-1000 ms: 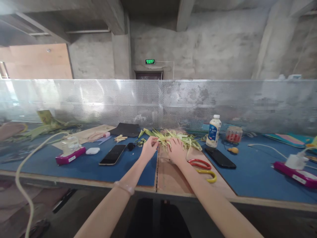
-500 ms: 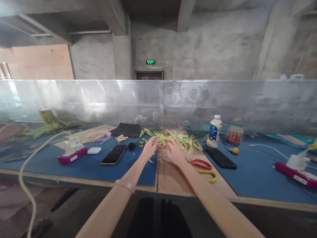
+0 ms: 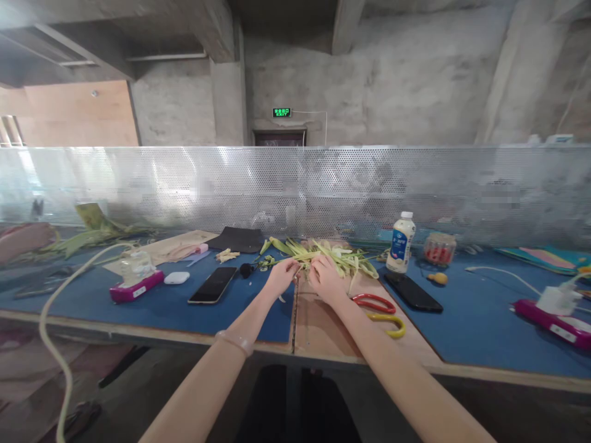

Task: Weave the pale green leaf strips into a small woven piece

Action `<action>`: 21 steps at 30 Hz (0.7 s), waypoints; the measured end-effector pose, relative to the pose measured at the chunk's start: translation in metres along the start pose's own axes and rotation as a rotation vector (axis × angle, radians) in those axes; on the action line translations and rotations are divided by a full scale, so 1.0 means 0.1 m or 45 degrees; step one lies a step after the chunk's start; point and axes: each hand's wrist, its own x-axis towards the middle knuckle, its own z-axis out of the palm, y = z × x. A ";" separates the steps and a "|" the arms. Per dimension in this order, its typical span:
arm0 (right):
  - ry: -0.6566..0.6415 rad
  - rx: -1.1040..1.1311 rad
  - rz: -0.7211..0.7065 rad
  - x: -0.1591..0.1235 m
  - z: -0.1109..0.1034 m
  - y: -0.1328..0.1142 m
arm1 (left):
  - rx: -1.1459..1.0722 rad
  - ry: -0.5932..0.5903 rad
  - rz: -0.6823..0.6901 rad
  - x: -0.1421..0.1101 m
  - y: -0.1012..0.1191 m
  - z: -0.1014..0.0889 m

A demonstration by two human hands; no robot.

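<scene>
A loose heap of pale green and yellowish leaf strips [image 3: 344, 257] lies on the wooden board [image 3: 323, 326] at the table's middle. At the heap's near left edge, my left hand [image 3: 281, 277] has its thumb and fingers pinched together; whatever sits between them is too small to make out. Close on its right, my right hand [image 3: 325, 280] bends its fingers down over the strips, closed on something hidden beneath them. Scissors with one red and one yellow handle [image 3: 388, 326] lie beside my right forearm, their blades out of sight.
Left of my hands are a phone [image 3: 212, 285], a white earbud case [image 3: 176, 278] and a purple power strip [image 3: 136, 287]. To the right stand a bottle [image 3: 399, 243] and a jar [image 3: 439, 249], near another phone [image 3: 412, 292]. A perforated metal screen [image 3: 221, 191] runs behind. Another person's hand [image 3: 28, 239] shows far left.
My left hand's fingers have drawn together into a pinch and dipped slightly. My right hand stays almost in place at the strips. The view has shifted a little.
</scene>
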 end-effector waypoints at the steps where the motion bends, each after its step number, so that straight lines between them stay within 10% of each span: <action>1: 0.003 -0.001 -0.005 0.00 0.00 0.00 | 0.008 0.007 0.006 0.00 0.00 0.00; 21: 0.026 -0.082 -0.034 -0.01 0.01 -0.07 | 0.076 0.148 -0.090 0.01 -0.01 -0.02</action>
